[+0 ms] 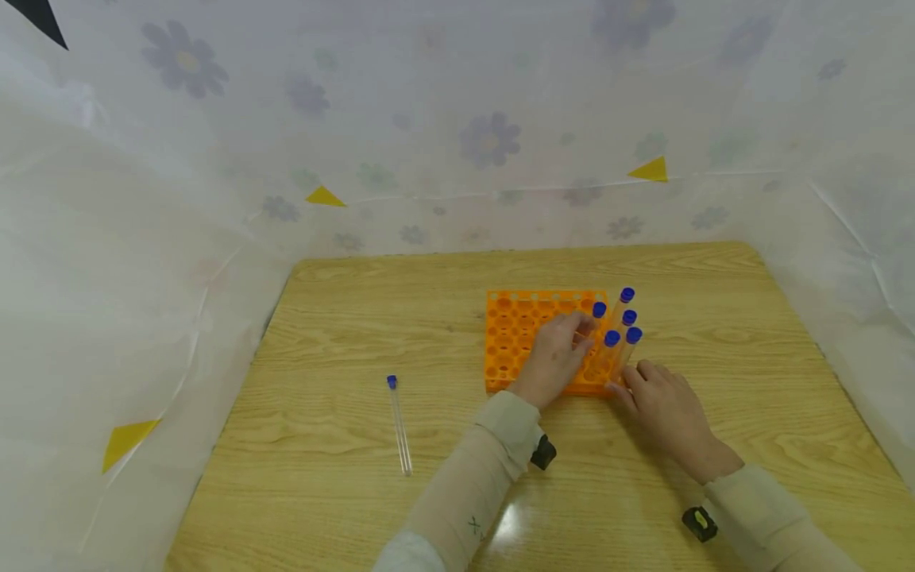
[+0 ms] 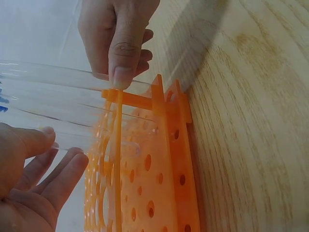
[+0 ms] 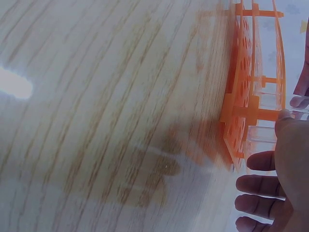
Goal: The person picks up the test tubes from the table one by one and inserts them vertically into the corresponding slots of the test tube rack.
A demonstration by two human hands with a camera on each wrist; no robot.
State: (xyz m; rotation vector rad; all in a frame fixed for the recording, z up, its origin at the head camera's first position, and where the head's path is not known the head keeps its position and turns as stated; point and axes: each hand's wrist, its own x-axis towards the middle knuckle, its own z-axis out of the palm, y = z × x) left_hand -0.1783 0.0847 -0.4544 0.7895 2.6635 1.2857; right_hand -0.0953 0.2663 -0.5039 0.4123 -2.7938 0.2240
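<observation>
An orange test tube rack (image 1: pixel 495 342) stands on the table, with several blue-capped test tubes (image 1: pixel 633 337) upright in its right end. My left hand (image 1: pixel 554 356) is over the rack and pinches a clear test tube (image 1: pixel 599 310) between thumb and fingertips, below its blue cap. In the left wrist view, that tube's rounded lower end shows beneath the rack's top plate. My right hand (image 1: pixel 666 407) grips the rack's near right corner, its thumb (image 2: pixel 123 72) on the top plate's edge. The other right fingers (image 3: pixel 260 186) extend beside the rack's end.
One blue-capped clear test tube (image 1: pixel 400 433) lies on the wooden table (image 1: pixel 322 334), left of the rack. Flower-patterned white sheeting (image 1: pixel 429 119) hangs behind the table and along both sides, with yellow triangles (image 1: pixel 649 170) on it.
</observation>
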